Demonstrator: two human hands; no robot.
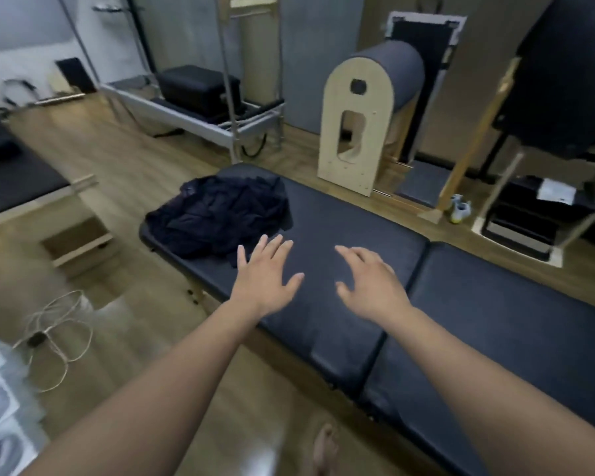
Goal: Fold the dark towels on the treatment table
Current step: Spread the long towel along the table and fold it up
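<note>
Black padded vinyl tabletop (461, 297) carries crumpled, unfolded dark navy towels (220, 214) heaped at its far left end. Left hand (265, 273) and right hand (368, 283) hover empty, fingers spread.

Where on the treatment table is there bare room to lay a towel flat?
Bare padding runs from the towel pile right past the seam to the table's near end. Both open hands, left hand and right hand, hover there. The far left end is crowded.
</note>
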